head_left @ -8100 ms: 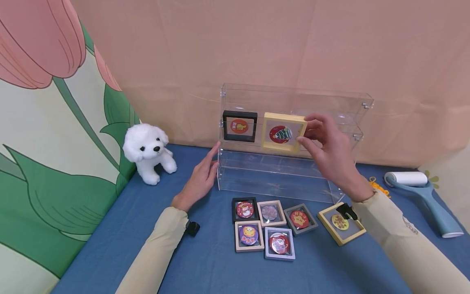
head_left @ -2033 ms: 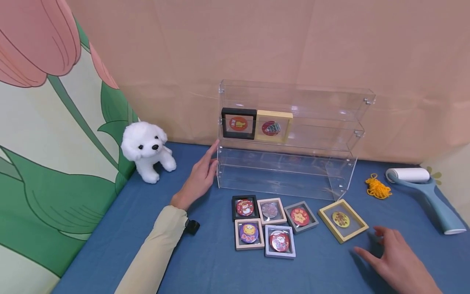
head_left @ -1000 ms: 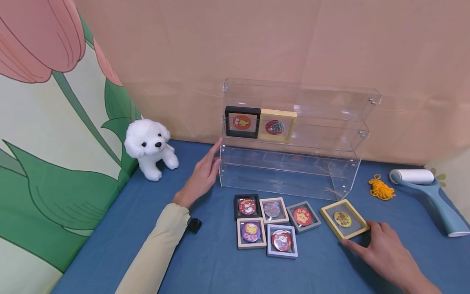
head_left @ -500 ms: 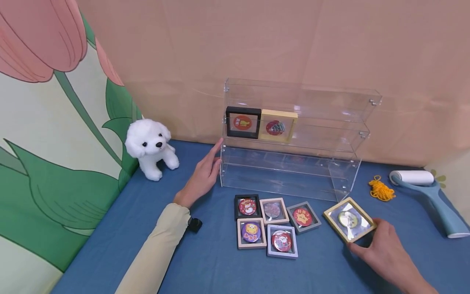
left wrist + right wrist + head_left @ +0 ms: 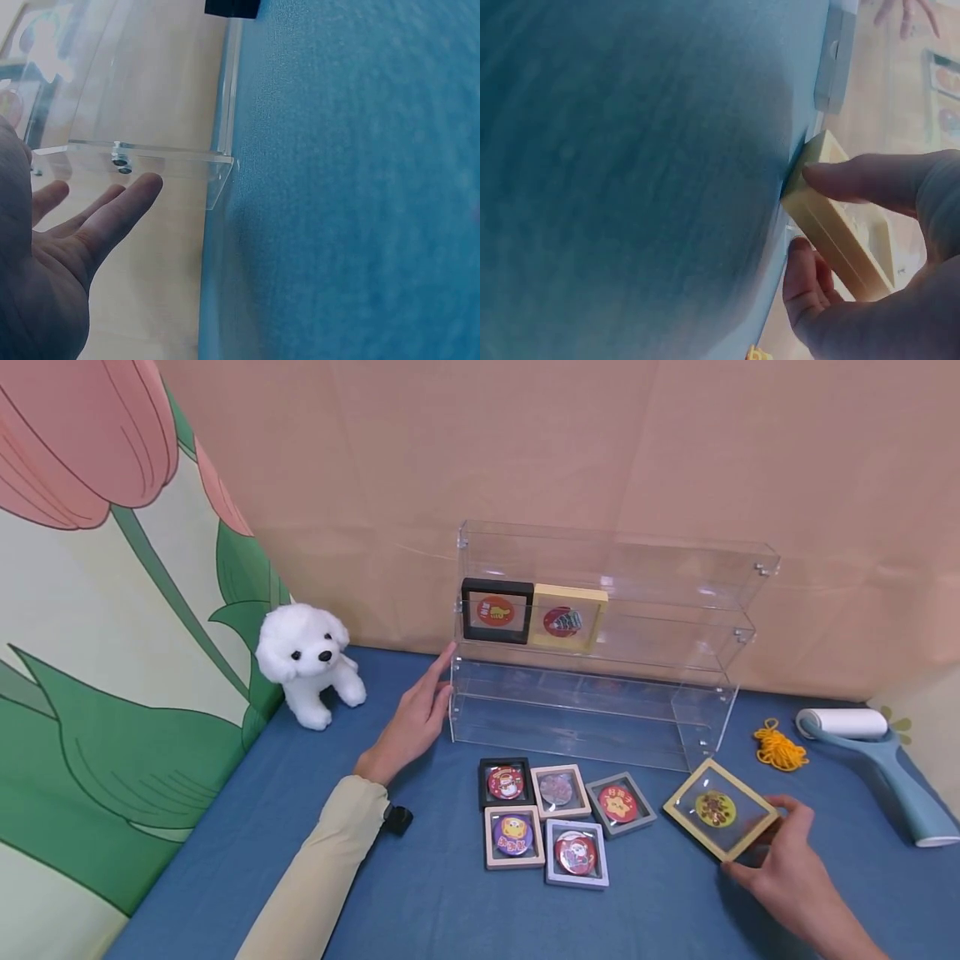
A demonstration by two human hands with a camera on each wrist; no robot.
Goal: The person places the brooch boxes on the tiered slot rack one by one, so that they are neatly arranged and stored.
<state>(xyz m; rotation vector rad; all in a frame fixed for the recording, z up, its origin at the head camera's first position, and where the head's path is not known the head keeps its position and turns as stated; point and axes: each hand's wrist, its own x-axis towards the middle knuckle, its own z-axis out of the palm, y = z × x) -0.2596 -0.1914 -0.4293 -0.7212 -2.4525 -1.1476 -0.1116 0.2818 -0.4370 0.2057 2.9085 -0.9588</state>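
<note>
My left hand (image 5: 408, 722) touches the left side of a clear acrylic display rack (image 5: 585, 731) with straight fingers, as the left wrist view also shows. On the rack's middle tier a black frame (image 5: 497, 633) with an orange badge stands beside a cream frame (image 5: 592, 618) with a dark tree badge. My right hand (image 5: 787, 868) pinches a yellow-edged display frame (image 5: 738, 777) holding a yellow badge, thumb on one edge and fingers on another. In the right wrist view this frame (image 5: 832, 236) is tilted, its lower edge near the cloth.
Several small badge frames lie flat before the rack, among them a grey one (image 5: 645, 821) and a lilac one (image 5: 577, 882). A white plush dog (image 5: 303, 647) sits at left. An orange cord bundle (image 5: 780, 747) and a blue-handled lint roller (image 5: 892, 777) lie at right.
My right hand has set the cream frame beside the black one, come down to the yellow-edged frame, gripped it and tilted it up slightly. The left hand has stayed at the rack.
</note>
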